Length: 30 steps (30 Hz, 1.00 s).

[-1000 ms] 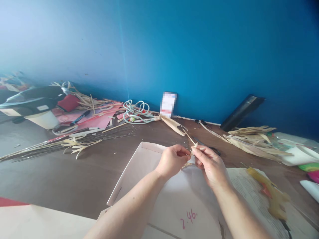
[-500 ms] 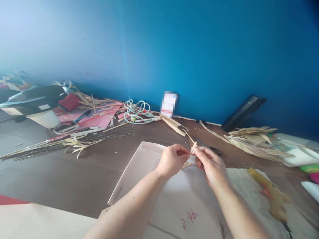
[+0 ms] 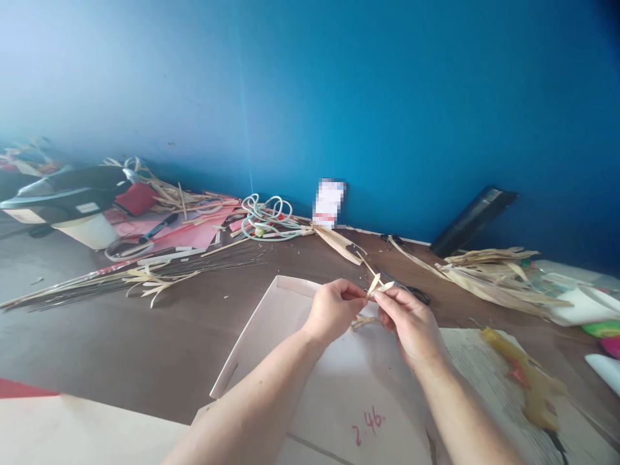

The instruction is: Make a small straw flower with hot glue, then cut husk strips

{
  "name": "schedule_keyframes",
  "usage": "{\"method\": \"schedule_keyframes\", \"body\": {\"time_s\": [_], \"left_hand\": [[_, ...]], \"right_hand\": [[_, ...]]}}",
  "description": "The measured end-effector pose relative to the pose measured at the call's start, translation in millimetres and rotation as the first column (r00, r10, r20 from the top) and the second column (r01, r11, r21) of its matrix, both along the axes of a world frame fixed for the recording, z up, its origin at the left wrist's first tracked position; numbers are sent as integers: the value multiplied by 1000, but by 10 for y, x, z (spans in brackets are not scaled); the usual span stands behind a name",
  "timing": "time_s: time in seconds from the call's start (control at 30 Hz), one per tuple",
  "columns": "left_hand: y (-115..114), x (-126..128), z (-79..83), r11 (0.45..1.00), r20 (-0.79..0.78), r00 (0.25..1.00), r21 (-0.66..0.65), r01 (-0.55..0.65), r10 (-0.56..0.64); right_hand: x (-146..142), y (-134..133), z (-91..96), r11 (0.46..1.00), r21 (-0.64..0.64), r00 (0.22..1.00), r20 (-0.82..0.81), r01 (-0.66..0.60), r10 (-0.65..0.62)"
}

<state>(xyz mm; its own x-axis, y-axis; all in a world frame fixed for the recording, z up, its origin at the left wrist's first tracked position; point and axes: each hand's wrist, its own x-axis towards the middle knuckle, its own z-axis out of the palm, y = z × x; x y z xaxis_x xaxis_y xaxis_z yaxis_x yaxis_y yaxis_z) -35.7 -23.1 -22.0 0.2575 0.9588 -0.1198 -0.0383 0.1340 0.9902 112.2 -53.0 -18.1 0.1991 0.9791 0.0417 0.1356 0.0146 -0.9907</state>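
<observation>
Over the white cardboard box lid (image 3: 245,339), both my hands meet at a small piece of pale dried husk (image 3: 373,284) with pointed, leaf-like tips. My left hand (image 3: 335,311) pinches its lower left side between thumb and fingers. On the other side, the thumb and fingers of my right hand (image 3: 411,323) close on it beneath the right-hand tip. A thin stick shows just behind the tips; whether it is joined to the piece I cannot tell. Dark-handled scissors (image 3: 420,295) lie partly hidden behind my right hand.
A yellow glue gun (image 3: 526,371) rests on a printed sheet (image 3: 477,349) at the right. Dried husks (image 3: 504,284) are piled behind it. A coiled pale cable (image 3: 266,216) and a phone (image 3: 329,203) are by the blue wall. Thin wires (image 3: 227,261) and husk scraps lie left.
The husk tips between my fingers have spread apart, and two pointed ends now show clearly where they were bunched together. Both hands have hardly moved.
</observation>
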Motion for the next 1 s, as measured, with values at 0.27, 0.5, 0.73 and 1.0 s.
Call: {"method": "schedule_keyframes", "body": {"time_s": [0.27,0.5,0.73,1.0], "left_hand": [[-5,2,10,1000,-19,1000,-5,-5,5],[-9,-4,25,1000,-45,999,-16,-6,5],[-38,-20,49,998,-150,988,55,-27,35],[-63,-11,58,982,-270,957,177,-62,109]], "right_hand": [[6,-8,-11,1000,5,1000,20,13,-13],[-32,-21,32,999,15,997,56,45,-46],[-41,-19,16,998,28,997,44,61,-63],[-27,-23,6,997,11,994,74,74,-75]]}}
